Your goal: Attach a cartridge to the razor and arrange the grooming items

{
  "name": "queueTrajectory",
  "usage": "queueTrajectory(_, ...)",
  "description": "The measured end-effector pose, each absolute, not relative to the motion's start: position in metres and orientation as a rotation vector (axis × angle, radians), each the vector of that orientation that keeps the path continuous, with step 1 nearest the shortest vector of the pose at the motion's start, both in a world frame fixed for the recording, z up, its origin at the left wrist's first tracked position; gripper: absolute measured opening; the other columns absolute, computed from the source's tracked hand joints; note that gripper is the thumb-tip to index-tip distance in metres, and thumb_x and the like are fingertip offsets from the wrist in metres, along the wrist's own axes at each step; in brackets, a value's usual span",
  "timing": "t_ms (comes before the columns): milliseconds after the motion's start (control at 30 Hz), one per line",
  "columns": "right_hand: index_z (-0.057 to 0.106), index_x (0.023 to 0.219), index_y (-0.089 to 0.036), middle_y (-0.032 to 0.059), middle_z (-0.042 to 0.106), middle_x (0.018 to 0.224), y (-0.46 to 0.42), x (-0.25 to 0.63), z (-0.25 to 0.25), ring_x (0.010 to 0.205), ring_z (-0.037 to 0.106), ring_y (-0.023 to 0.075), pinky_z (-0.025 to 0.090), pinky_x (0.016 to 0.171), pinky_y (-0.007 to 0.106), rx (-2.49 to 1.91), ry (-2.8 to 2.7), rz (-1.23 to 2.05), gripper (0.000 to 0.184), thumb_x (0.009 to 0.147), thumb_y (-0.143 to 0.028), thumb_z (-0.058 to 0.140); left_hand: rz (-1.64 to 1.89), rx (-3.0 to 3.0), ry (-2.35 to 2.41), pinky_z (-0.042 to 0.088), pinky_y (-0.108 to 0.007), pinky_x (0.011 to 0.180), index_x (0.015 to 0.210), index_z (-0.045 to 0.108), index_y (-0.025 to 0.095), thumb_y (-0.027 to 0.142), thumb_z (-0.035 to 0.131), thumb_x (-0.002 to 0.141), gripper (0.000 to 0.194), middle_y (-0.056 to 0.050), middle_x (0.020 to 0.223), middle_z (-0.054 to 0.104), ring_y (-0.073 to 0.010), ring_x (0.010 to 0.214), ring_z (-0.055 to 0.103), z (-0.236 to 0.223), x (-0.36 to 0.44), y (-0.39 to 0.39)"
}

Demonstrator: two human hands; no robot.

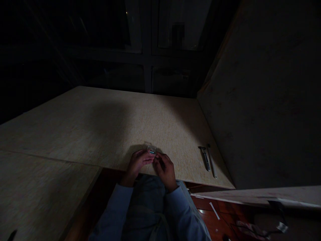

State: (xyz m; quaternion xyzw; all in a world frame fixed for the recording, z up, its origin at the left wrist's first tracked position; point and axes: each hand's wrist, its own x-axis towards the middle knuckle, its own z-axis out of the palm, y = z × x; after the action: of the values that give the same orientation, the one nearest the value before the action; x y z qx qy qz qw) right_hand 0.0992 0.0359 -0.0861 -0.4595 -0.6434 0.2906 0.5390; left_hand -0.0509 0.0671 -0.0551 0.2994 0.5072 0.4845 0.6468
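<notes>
Between my hands, close to the table's near edge, is a small clear plastic case (151, 148) with a dark, bluish-edged strip (151, 152) in it that resembles a razor cartridge. My left hand (138, 162) is closed on the case from the left, fingers bent together. From the right, my right hand (165, 169) has thumb and fingertips pinched at the case's lower right edge. Dim light hides exactly how the fingertips grip. To the right on the table lies a razor (205, 160), its head pointing away from me.
Beside the razor lies a slim stick (212, 163) with a dark end. The pale table (160, 117) meets a wall (258, 100) on the right and dark windows (147, 77) behind. A second surface (32, 187) adjoins at left. A white strip (214, 211) is on the reddish floor.
</notes>
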Motion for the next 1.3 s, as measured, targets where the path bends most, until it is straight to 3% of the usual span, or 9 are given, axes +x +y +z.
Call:
queueTrajectory(333, 0.070, 0.117, -0.023, 0.0098, 0.073, 0.102, 0.036, 0.102, -0.089, 0.094, 0.071, 0.0230, 0.059, 0.082, 0.036, -1.095, -1.550, 0.684, 0.027, 0.094, -0.024, 0.056, 1.172, 0.651, 1.204, 0.061, -0.042, 0.081, 0.081, 0.071, 0.011, 0.039, 0.088, 0.059, 0.039, -0.016, 0.084, 0.079, -0.0291, 0.076, 0.077, -0.054, -0.064, 0.074)
queueTrajectory(533, 0.070, 0.115, -0.022, 0.0110, 0.073, 0.104, 0.036, 0.102, -0.092, 0.095, 0.070, 0.0230, 0.059, 0.084, 0.036, -1.095, -1.541, 0.691, 0.025, 0.095, -0.026, 0.056, 1.175, 0.712, 1.228, 0.062, -0.044, 0.080, 0.078, 0.072, 0.010, 0.046, 0.092, 0.051, 0.049, -0.016, 0.082, 0.079, -0.0308, 0.076, 0.077, -0.048, -0.072, 0.075)
queueTrajectory(833, 0.070, 0.117, -0.022, 0.0108, 0.074, 0.102, 0.036, 0.102, -0.093, 0.095, 0.071, 0.0232, 0.059, 0.084, 0.037, -1.086, -1.543, 0.690, 0.027, 0.096, -0.029, 0.055, 1.148, 0.690, 1.236, 0.062, -0.045, 0.083, 0.082, 0.072, 0.010, 0.054, 0.091, 0.057, 0.055, -0.017, 0.084, 0.078, -0.0303, 0.080, 0.077, -0.054, -0.076, 0.076)
queueTrajectory(1067, 0.070, 0.115, -0.022, 0.0109, 0.074, 0.102, 0.035, 0.102, -0.093, 0.094, 0.071, 0.0233, 0.059, 0.082, 0.037, -1.081, -1.563, 0.687, 0.026, 0.095, -0.027, 0.054, 1.180, 0.631, 1.229, 0.063, -0.038, 0.075, 0.081, 0.071, 0.012, 0.038, 0.095, 0.049, 0.048, -0.011, 0.079, 0.078, -0.0251, 0.071, 0.076, -0.053, -0.078, 0.075)
queueTrajectory(1300, 0.070, 0.114, -0.023, 0.0105, 0.074, 0.102, 0.035, 0.102, -0.091, 0.095, 0.071, 0.0233, 0.059, 0.083, 0.037, -1.091, -1.566, 0.686, 0.025, 0.095, -0.027, 0.054, 1.206, 0.624, 1.256, 0.062, -0.038, 0.075, 0.081, 0.073, 0.010, 0.029, 0.092, 0.051, 0.040, -0.010, 0.078, 0.078, -0.0245, 0.069, 0.076, -0.050, -0.079, 0.072)
